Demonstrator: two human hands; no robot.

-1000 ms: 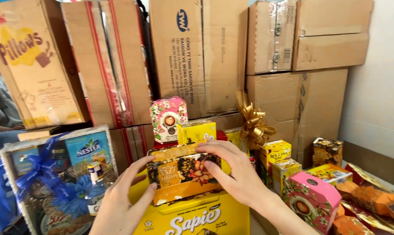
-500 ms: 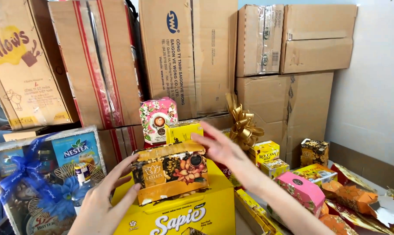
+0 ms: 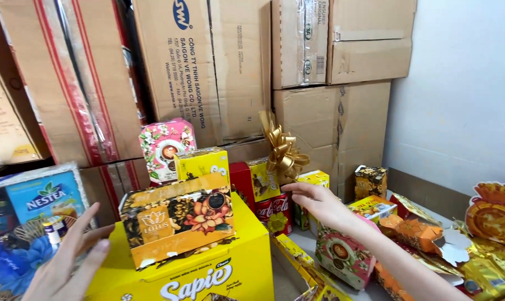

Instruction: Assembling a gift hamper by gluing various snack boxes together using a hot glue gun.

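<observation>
The left hand (image 3: 68,265) sits low at the left edge, its fingers (image 3: 77,234) spread open and holding nothing, just beside the left end of an orange flowered box (image 3: 177,217). That box rests on top of a large yellow carton (image 3: 230,267), tilted a little, with its long side facing the camera. The right hand (image 3: 319,203) reaches out to the right of the box, apart from it, palm down with the fingers loosely open and empty; its fingertips lie near a gold ribbon bow (image 3: 283,153) and a small yellow box (image 3: 316,178). Behind the flowered box stand a yellow packet (image 3: 202,161) and a pink flowered box (image 3: 166,147). A pink round-topped box (image 3: 341,253) stands just under the right forearm. Tall brown cardboard boxes (image 3: 330,128) are stacked against the wall behind everything.
</observation>
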